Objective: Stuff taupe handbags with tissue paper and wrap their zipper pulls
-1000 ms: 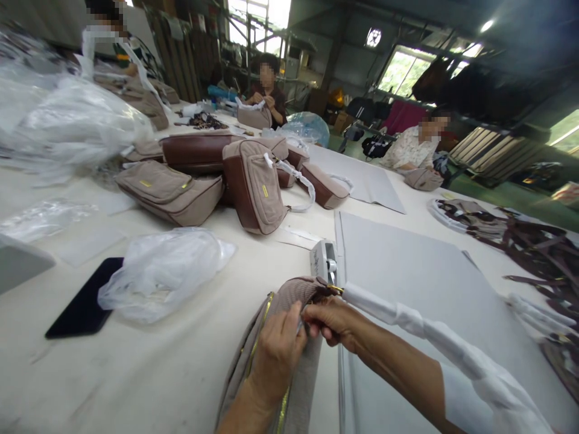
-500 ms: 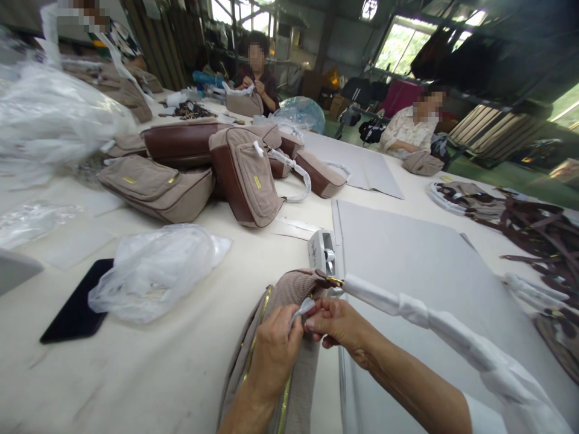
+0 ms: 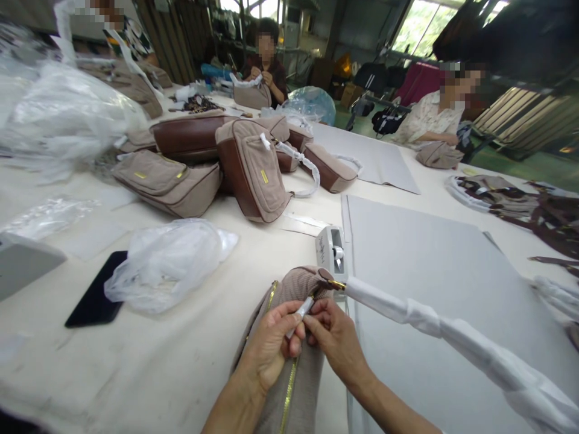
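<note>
A taupe fabric handbag (image 3: 305, 392) lies in front of me, its brass zipper (image 3: 288, 395) running lengthwise. Near the zipper's far end, a zipper pull in white wrapping (image 3: 302, 311) is pinched between the fingertips of my left hand (image 3: 270, 337). From the other side, my right hand (image 3: 338, 339) closes thumb and fingers on the same wrapped pull. A gold ring joins the bag to its strap (image 3: 420, 316), which is wrapped in white and arcs off to the right.
Beyond the bag stands a grey box-like holder (image 3: 326, 250). Finished-looking handbags (image 3: 253, 169) are piled farther back. On the left lie a clear plastic bag (image 3: 165, 265) and a dark tablet-like slab (image 3: 97, 295). Grey sheets (image 3: 416, 253) cover the right. Several people sit around the table.
My left hand has turned so its thumb lies along the wrapped pull, and my right fingers have closed in beside it. The view has shifted slightly, moving the scene.
</note>
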